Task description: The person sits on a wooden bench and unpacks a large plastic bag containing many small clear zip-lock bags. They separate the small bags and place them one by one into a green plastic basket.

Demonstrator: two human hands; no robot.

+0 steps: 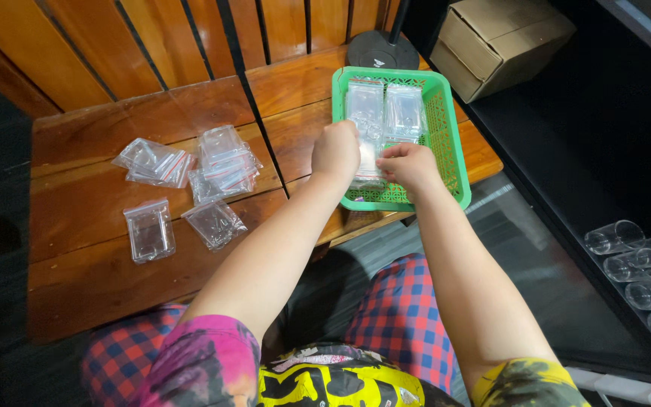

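Note:
My left hand (336, 151) and my right hand (408, 163) are both closed on one small clear plastic bag (368, 161), held between them just over the near part of a green plastic basket (450, 143). Inside the basket, farther from me, lie two clear bagged items (384, 111) side by side. The bag's lower part is hidden by my fingers.
Several clear zip bags (216, 162) lie piled on the wooden table (92, 249) to the left, with two single ones (149, 229) nearer me. A cardboard box (502, 41) stands at the back right, a black stand base (382, 51) behind the basket, clear plastic cups (642, 275) on the right.

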